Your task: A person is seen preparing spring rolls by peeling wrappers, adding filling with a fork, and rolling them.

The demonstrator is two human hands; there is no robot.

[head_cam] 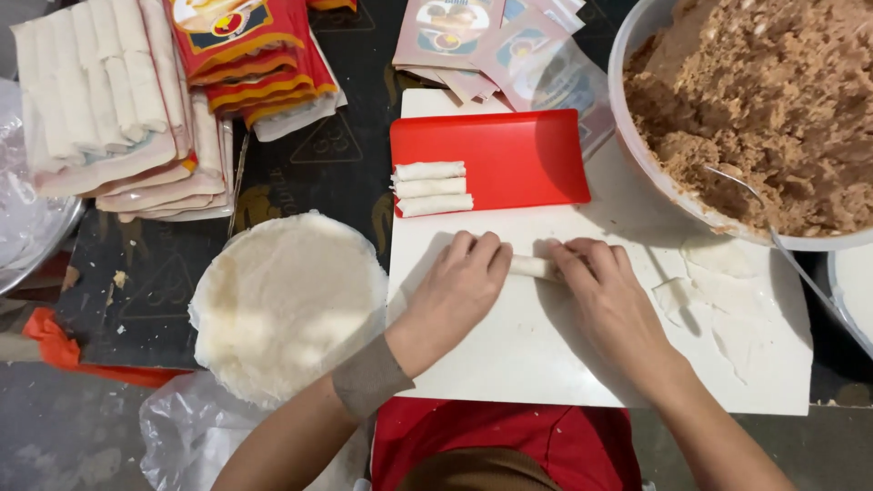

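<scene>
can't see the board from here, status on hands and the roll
Left hand and right hand both pressed on the roll. Roll flat on white board. Nothing in the way.

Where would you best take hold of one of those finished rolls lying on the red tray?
Probably the nearest roll, pinched across its middle from above. The three lie side by side and touching on the red tray, long sides across, so only the top and the near side are free.
</scene>
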